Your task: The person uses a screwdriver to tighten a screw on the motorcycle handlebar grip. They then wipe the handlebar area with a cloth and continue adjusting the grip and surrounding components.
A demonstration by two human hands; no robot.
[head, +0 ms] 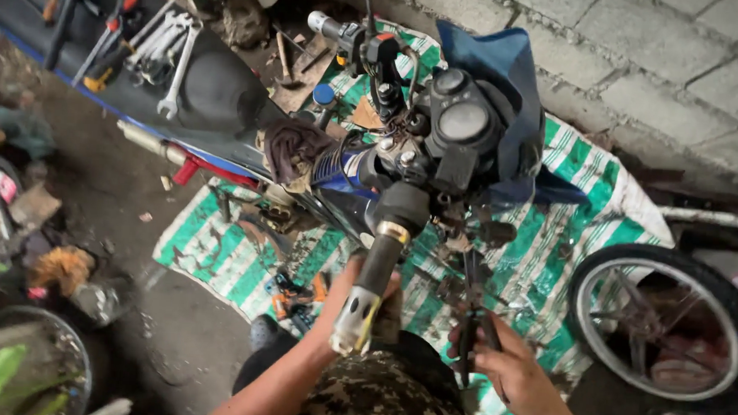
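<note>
A blue motorcycle stands below me, its round gauges [462, 120] facing up. Its near handlebar [376, 270], stripped to a dark tube with a metal end, points toward me. My left hand [342, 296] wraps that tube from beneath, with fingers showing on both sides of it. My right hand [511, 373] is closed around the dark handles of a pair of pliers [470, 316]. The pliers' jaws point up toward the parts under the handlebar mount. The jaw tips are lost among the dark parts there. My camouflage-clad knee [386, 395] is just below both hands.
A green-and-white striped tarp [549, 265] lies under the bike with small tools [294, 300] scattered on it. A spoked wheel [662, 328] is at the right. Wrenches and screwdrivers [164, 45] rest on the black seat at upper left. A block wall [641, 45] runs behind.
</note>
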